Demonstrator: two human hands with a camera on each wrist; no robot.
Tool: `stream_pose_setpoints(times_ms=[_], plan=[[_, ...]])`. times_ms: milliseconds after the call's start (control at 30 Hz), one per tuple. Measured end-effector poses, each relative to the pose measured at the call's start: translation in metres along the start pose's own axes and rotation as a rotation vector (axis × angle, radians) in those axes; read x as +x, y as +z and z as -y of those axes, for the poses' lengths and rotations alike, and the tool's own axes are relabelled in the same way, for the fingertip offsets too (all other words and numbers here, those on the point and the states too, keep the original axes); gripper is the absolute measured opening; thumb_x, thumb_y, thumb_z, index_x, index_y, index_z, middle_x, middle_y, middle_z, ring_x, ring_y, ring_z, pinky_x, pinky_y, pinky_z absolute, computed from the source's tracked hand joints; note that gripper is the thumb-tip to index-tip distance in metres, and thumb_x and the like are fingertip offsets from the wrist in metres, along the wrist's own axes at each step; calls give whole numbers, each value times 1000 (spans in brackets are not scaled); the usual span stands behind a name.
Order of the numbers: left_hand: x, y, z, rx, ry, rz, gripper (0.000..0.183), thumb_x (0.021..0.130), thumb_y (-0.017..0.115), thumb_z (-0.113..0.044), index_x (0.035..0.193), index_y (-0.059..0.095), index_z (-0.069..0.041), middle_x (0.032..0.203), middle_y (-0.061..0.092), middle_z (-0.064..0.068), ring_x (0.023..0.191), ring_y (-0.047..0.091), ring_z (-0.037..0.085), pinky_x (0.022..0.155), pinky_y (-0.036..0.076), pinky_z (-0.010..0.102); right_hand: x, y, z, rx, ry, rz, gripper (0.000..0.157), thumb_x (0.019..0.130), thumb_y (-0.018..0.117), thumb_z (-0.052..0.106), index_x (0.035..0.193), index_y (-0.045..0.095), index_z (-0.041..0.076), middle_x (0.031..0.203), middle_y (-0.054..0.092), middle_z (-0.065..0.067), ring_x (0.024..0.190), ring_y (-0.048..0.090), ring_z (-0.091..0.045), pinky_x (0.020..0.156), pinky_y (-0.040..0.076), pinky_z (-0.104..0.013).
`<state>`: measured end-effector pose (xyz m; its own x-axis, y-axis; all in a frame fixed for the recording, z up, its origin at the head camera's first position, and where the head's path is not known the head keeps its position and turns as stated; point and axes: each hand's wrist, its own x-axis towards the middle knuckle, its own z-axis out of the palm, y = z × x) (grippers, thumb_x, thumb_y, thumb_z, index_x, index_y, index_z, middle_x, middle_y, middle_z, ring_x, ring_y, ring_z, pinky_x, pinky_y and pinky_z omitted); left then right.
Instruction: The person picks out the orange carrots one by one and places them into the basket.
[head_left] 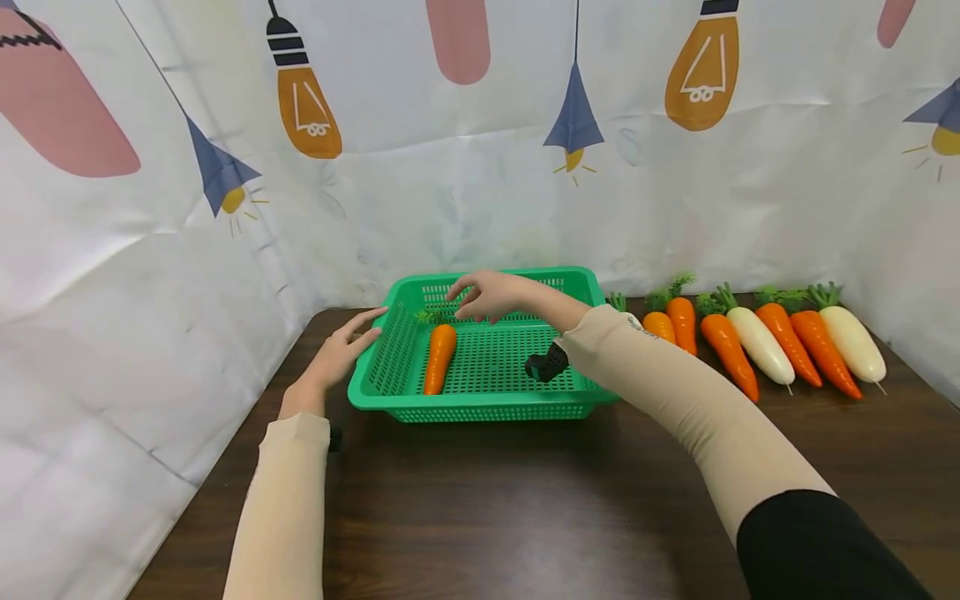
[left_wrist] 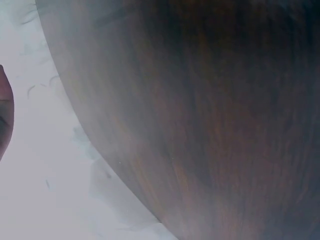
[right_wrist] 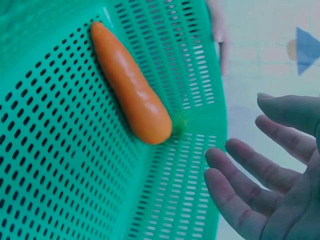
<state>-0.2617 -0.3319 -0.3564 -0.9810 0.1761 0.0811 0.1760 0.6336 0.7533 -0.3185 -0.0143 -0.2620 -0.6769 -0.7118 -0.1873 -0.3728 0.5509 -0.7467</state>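
Note:
A green plastic basket (head_left: 487,400) with slotted walls stands on the table. One orange carrot (head_left: 440,360) with a green leafy top lies in its left part, tip toward the front. My left hand (head_left: 335,357) rests its outstretched fingers against the basket's left rim; only a sliver of this hand shows in the left wrist view. Over the back of the basket, near the carrot's leaves, hovers my right hand (head_left: 491,295). Its fingers (right_wrist: 240,200) are spread and loosely bent, with nothing between them, in the right wrist view.
Right of the basket lie several carrots (head_left: 730,354) and white radishes (head_left: 759,342) in a row, leaves toward the back; my right forearm partly covers the nearest ones. A patterned white curtain (head_left: 465,200) hangs behind and to the left of the dark wooden table (head_left: 480,508).

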Motion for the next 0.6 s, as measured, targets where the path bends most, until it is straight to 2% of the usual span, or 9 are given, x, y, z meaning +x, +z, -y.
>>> stream_pose_setpoints(times_ms=[167, 233, 600], plan=[[0, 0, -1, 9, 0, 6, 59, 111, 45, -37, 165, 28, -18, 167, 18, 22, 140, 37, 52, 108, 30, 74, -17, -12, -7, 45, -16, -4, 41, 106, 60, 14, 146, 54, 9, 146, 55, -18, 117, 61, -33, 89, 55, -39], [0, 1, -2, 16, 4, 8, 59, 111, 44, -38, 164, 28, -18, 167, 18, 23, 139, 38, 52, 107, 31, 74, -22, -15, -11, 59, -18, -8, 40, 106, 60, 14, 145, 55, 8, 146, 54, -18, 120, 60, -36, 90, 55, -41], [-3, 0, -7, 27, 13, 9, 60, 111, 45, -38, 164, 28, -17, 166, 18, 24, 139, 38, 53, 106, 32, 75, -57, -27, -30, 58, -40, -30, 38, 105, 61, 17, 142, 58, 8, 142, 58, -16, 106, 64, -26, 88, 55, -38]])
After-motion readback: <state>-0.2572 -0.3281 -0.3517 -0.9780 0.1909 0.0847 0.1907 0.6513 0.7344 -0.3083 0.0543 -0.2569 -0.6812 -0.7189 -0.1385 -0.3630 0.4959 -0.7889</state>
